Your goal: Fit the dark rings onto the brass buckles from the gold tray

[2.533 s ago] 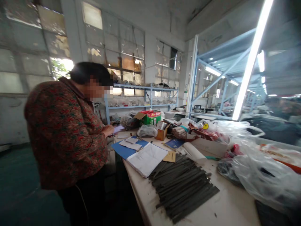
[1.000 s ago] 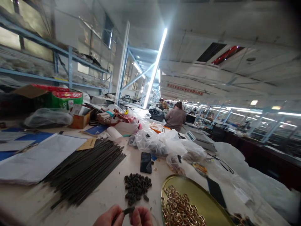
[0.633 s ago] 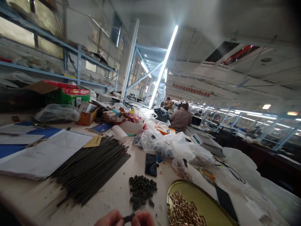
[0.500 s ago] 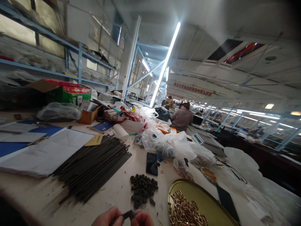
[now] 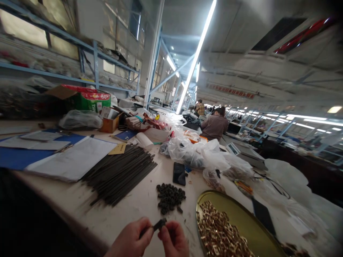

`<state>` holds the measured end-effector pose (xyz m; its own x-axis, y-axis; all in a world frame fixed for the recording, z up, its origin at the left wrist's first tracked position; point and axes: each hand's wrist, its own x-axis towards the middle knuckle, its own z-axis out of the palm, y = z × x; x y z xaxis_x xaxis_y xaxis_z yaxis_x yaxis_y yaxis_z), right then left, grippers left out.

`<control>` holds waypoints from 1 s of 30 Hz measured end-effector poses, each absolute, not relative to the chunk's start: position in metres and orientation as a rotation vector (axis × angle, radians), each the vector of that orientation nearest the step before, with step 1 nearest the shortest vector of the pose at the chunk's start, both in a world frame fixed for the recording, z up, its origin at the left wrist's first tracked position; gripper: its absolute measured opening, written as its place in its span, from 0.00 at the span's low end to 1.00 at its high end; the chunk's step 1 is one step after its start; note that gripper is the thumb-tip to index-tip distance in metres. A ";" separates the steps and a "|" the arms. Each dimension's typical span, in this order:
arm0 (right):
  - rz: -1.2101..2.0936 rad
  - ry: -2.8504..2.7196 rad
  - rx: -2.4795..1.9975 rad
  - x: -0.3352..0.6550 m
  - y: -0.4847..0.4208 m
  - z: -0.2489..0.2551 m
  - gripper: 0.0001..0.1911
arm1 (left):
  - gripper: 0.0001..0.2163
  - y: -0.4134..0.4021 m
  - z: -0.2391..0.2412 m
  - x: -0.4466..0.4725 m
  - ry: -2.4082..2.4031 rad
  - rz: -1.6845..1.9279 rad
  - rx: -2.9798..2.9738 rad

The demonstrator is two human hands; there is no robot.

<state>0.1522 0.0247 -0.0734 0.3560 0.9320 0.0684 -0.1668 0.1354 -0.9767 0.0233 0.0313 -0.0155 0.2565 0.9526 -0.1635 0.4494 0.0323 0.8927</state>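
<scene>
At the bottom of the view my left hand [image 5: 132, 240] and my right hand [image 5: 173, 239] pinch a small dark piece [image 5: 158, 225] between their fingertips, just above the table edge. Beyond them lies a little heap of small dark pieces [image 5: 170, 197]. To the right stands a round gold tray [image 5: 241, 223] holding several small brass-coloured metal parts [image 5: 221, 233]. A bundle of long dark rods [image 5: 120, 173] lies to the left.
A black phone [image 5: 179, 173] lies past the heap. Clear plastic bags [image 5: 198, 155], papers on a blue folder [image 5: 16, 159], a white sheet [image 5: 72, 160], boxes [image 5: 88, 100] and a scale [image 5: 242, 155] crowd the long table. A person [image 5: 215, 125] sits farther down.
The view swung from a standing person at the left to the table, then tilted down. My hands now show more fully, still pinching the dark piece.
</scene>
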 end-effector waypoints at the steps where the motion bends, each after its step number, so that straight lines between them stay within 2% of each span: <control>1: 0.972 -0.923 -1.159 0.155 0.019 -0.065 0.17 | 0.11 0.028 -0.012 0.023 1.316 0.651 1.554; 5: 1.069 -1.052 -1.195 0.165 0.007 -0.042 0.12 | 0.12 0.017 0.004 0.022 1.317 0.658 1.581; 14: 1.396 -0.698 -1.103 0.170 0.003 -0.044 0.14 | 0.11 0.012 0.004 0.027 1.390 0.630 1.709; 20: 1.355 -0.815 -1.130 0.175 0.001 -0.049 0.11 | 0.10 0.016 0.003 0.025 1.416 0.517 1.793; 24: 1.442 -0.946 -1.126 0.182 0.003 -0.048 0.09 | 0.10 0.017 0.002 0.024 1.386 0.476 1.801; 30: 1.552 -0.651 -1.047 0.174 0.008 -0.051 0.13 | 0.11 0.017 -0.005 0.033 1.367 0.598 1.726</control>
<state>0.1743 0.0081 -0.0515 -0.0091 0.9606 -0.2778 -0.4744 -0.2487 -0.8444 0.0325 0.0166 -0.0045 0.2931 0.9476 -0.1266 0.5506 -0.0591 0.8327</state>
